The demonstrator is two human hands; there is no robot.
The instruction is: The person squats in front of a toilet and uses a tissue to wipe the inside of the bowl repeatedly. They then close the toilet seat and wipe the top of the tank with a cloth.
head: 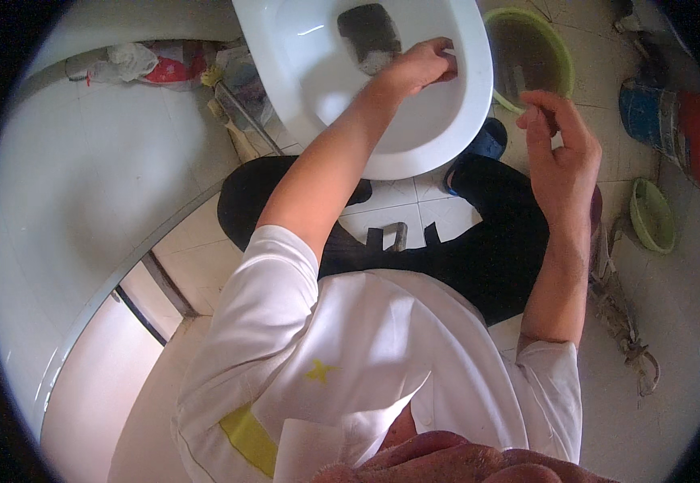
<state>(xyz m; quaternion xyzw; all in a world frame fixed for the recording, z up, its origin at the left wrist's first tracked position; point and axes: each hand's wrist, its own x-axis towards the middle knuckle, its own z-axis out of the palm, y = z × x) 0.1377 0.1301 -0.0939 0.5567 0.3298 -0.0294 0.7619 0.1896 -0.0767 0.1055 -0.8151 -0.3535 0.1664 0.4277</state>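
Observation:
A white ceramic toilet bowl [413,166] stands before me, with a dark drain opening [368,27] at its bottom and a whitish patch at the near edge of that opening. My left hand [422,66] reaches into the bowl, its fingers curled against the inner wall under the right rim. Whether it holds anything there is hidden. To the right of the bowl, my right hand [561,148] hovers with loosely bent fingers and nothing visible in it. Just beyond its fingertips, a green plastic basin [564,42] sits on the floor and seems to hold dark water.
A bathtub [102,151] lies along the left side. Between tub and toilet lean a brush [229,96] and plastic bags [168,69]. At right are a blue bucket [642,118], a red container [695,139], a small green basket [651,214] and a stringy bundle [618,314].

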